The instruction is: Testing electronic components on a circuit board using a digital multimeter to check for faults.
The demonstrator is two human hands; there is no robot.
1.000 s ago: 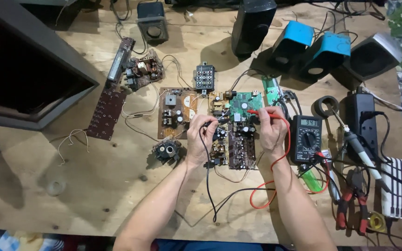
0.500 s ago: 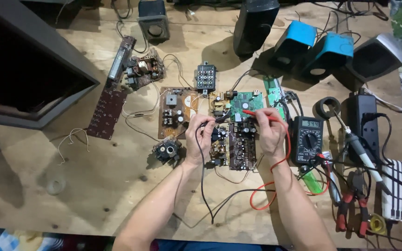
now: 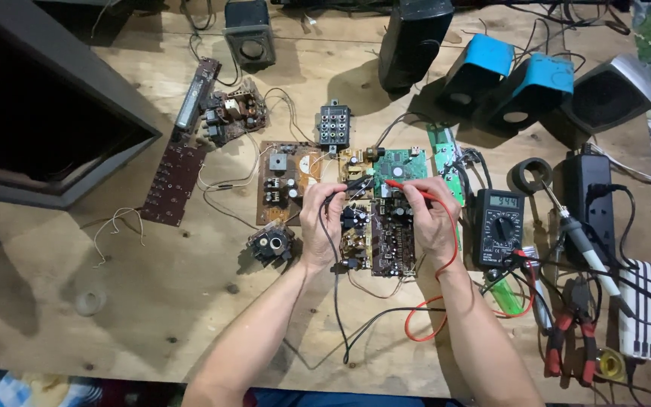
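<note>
Since a second ago your left hand [image 3: 324, 220], pinched on the black probe [image 3: 349, 186], and right hand [image 3: 431, 218], pinched on the red probe [image 3: 408, 188], have shifted only slightly, tips held on the circuit board [image 3: 386, 241], multimeter [image 3: 497, 226] just right, indicating continued measurement.

One screen shows on the bench [image 3: 114, 316]: the small pale grey rectangular display at the top of the black multimeter [image 3: 498, 227], just right of the circuit boards. Dark digits seem to sit on it, too small to make out.
</note>
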